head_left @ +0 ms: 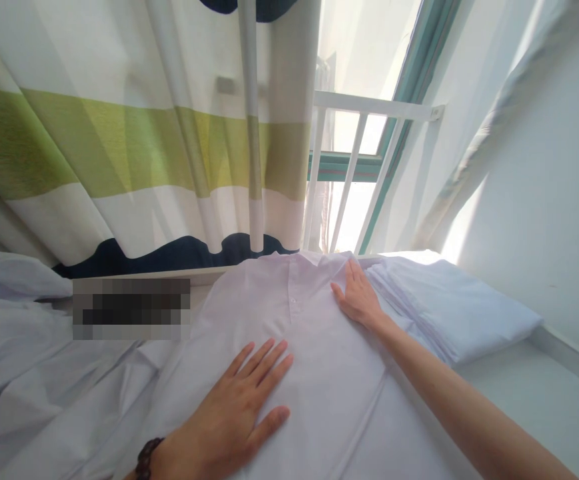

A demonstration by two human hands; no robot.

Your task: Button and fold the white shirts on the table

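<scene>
A white buttoned shirt [319, 360] lies spread out in the middle of the view, its collar toward the window. My left hand [234, 407], with a dark beaded bracelet at the wrist, rests palm down on the shirt's front, fingers spread. Farther up, my right hand [359, 293] lies flat on the shirt's shoulder near the collar, thumb apart from the fingers. Neither hand grips anything. Just right of my right hand sits a folded stack of white cloth [449, 300].
Rumpled white cloth [44, 387] covers the left side, beside a pixelated patch. Behind stand a striped curtain [144, 147], a white railing [379, 105] and a green-framed window. A white wall [544, 200] bounds the right.
</scene>
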